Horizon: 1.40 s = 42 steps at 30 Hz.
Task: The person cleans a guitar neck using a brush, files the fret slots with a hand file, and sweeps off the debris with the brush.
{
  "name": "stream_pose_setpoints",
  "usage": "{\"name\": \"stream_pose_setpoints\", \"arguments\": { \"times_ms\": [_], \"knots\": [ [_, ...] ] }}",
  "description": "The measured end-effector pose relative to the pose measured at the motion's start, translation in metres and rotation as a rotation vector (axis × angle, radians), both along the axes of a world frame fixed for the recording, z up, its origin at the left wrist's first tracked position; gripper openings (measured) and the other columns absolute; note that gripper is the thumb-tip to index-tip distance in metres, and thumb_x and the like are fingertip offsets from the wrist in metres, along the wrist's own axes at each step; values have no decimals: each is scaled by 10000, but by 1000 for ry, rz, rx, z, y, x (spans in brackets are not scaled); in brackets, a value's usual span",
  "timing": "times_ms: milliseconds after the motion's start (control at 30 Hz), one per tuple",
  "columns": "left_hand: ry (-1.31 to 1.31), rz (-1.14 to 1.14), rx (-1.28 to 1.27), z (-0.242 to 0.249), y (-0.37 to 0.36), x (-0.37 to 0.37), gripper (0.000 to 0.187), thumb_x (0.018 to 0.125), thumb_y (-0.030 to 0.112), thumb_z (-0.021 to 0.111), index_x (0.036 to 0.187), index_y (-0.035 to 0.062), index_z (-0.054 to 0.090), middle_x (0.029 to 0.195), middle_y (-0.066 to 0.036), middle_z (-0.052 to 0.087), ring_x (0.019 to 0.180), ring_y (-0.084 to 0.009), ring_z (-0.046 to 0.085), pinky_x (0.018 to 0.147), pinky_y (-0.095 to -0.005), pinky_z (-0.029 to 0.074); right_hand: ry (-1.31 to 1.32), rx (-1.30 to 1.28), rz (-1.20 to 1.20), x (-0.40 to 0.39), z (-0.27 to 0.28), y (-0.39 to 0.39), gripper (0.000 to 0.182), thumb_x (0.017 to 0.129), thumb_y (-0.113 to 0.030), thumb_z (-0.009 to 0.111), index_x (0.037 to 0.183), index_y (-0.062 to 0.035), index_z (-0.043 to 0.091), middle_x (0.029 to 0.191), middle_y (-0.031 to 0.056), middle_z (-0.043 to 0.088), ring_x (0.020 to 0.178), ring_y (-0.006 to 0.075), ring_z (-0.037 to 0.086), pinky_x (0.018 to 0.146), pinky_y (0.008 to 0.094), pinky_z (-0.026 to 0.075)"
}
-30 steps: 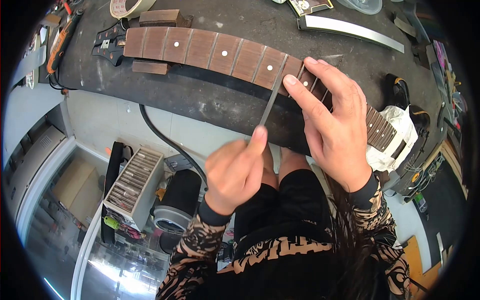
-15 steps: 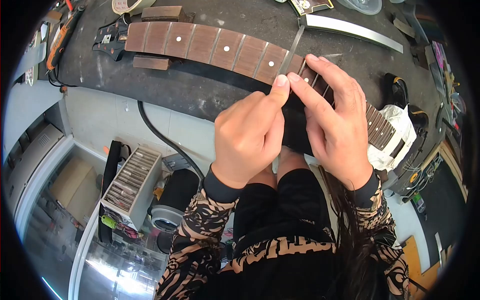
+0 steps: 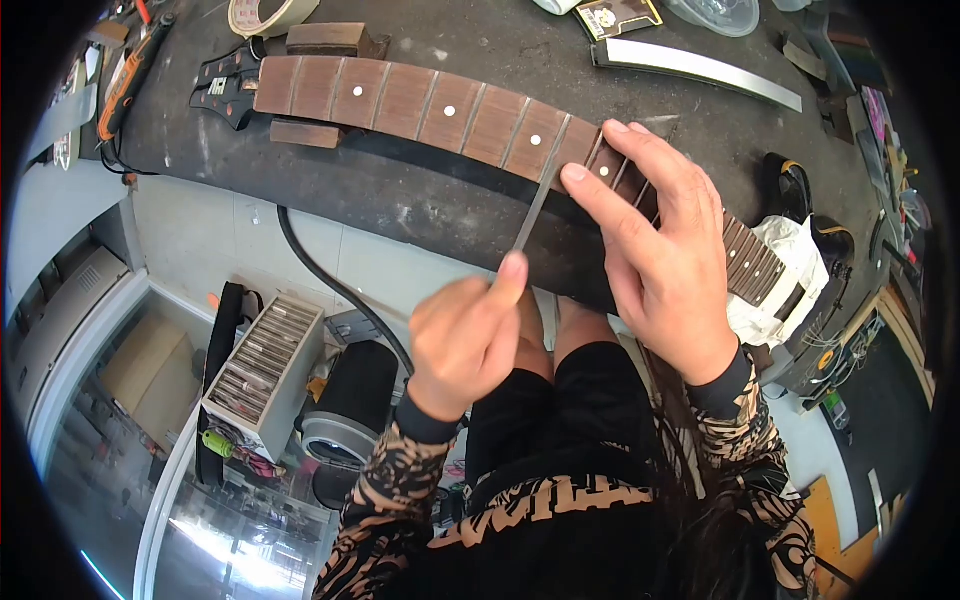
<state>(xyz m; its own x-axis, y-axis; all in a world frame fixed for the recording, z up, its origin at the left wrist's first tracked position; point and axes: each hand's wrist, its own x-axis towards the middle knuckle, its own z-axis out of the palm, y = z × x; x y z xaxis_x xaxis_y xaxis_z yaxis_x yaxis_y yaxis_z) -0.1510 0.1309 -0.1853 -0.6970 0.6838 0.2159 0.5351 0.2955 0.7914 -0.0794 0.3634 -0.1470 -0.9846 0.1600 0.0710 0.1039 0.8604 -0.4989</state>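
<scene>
A guitar neck with a brown fretboard (image 3: 400, 98), pale fret lines and round dot inlays, lies across the bench. My left hand (image 3: 465, 340) is closed on the near end of a thin metal file (image 3: 535, 212). The file's far part lies over the fretboard, along a fret line. My right hand (image 3: 665, 225) rests on the fretboard just right of the file, fingers stretched out and apart, fingertips touching the wood. Its palm covers part of the neck. The black headstock (image 3: 225, 88) is at the left end.
Wooden blocks (image 3: 305, 133) sit beside the neck near the headstock. Behind it are a tape roll (image 3: 265, 14) and a metal bar (image 3: 700, 72). White paper (image 3: 790, 265) wraps the guitar at right. The bench's front edge runs below; a black cable (image 3: 325, 272) hangs there.
My left hand has drawn the file back toward my body and down-left, away from my right hand, exposing more of it. My right hand stays on the fretboard, shifted slightly in view.
</scene>
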Motion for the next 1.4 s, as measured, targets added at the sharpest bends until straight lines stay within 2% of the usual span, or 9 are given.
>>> {"name": "stream_pose_setpoints", "arguments": {
  "times_ms": [200, 367, 500, 600, 667, 833, 933, 1167, 1400],
  "knots": [
    [-19, 28, 187, -9, 59, -30, 504, 892, -239, 708, 1342, -22, 776, 710, -111, 615, 541, -234, 555, 529, -336, 438, 25, -11, -23, 0, -5, -1, 707, 824, 80, 722, 1463, -222, 753, 1577, 163, 615, 1433, 410, 613, 1174, 542, 464],
    [-20, 27, 69, -4, -1, 3, 499, 892, -225, 713, 1348, -31, 778, 686, -102, 566, 528, -232, 520, 526, -336, 432, -11, 9, -7, -1, 1, -2, 692, 848, 72, 731, 1471, -230, 747, 1576, 160, 615, 1421, 409, 619, 1169, 540, 467],
    [-15, 0, 85, 1, 33, -19, 475, 909, -216, 707, 1345, -41, 770, 706, -101, 560, 542, -236, 523, 526, -348, 420, 32, 20, -16, 0, -7, -3, 685, 827, 18, 742, 1463, -239, 738, 1572, 113, 609, 1433, 391, 604, 1150, 561, 477],
    [-35, -10, 118, -9, 50, -31, 553, 862, -125, 730, 1403, -10, 751, 768, -106, 582, 603, -301, 583, 576, -424, 489, 29, -15, -30, 0, -6, -2, 686, 827, 19, 743, 1462, -239, 737, 1574, 113, 601, 1436, 393, 602, 1151, 560, 478],
    [3, 2, 85, -5, 22, -13, 486, 907, -226, 704, 1351, -36, 761, 711, -105, 571, 544, -231, 530, 521, -346, 421, 23, -5, -13, 0, -4, -1, 714, 808, 60, 732, 1465, -221, 739, 1574, 147, 611, 1429, 405, 613, 1156, 554, 481],
    [-12, 4, 70, -1, 18, -9, 496, 904, -230, 704, 1356, -34, 759, 691, -96, 548, 531, -214, 509, 513, -341, 411, -8, -8, -12, -2, 1, -2, 718, 797, 78, 728, 1455, -208, 747, 1568, 167, 620, 1427, 413, 618, 1156, 549, 484],
    [-34, 13, 119, -11, 50, -25, 580, 844, -147, 731, 1409, -17, 751, 725, -96, 544, 568, -281, 557, 536, -409, 465, 9, -1, -17, 0, -1, -2, 712, 792, 77, 729, 1446, -205, 753, 1562, 167, 623, 1424, 413, 621, 1154, 549, 485],
    [6, 6, 21, 11, -12, 9, 538, 849, -247, 708, 1342, -41, 767, 671, -83, 511, 504, -231, 464, 489, -346, 388, 3, -54, -27, 1, -3, -1, 731, 776, 50, 714, 1455, -223, 735, 1587, 121, 592, 1453, 395, 591, 1165, 566, 464],
    [16, -2, 42, 8, 30, -17, 556, 846, -210, 709, 1368, -27, 762, 698, -92, 523, 538, -255, 504, 514, -378, 426, -28, -48, -28, -1, 2, -1, 750, 775, 51, 716, 1471, -228, 725, 1591, 114, 593, 1439, 384, 598, 1169, 551, 458]
  ]
}}
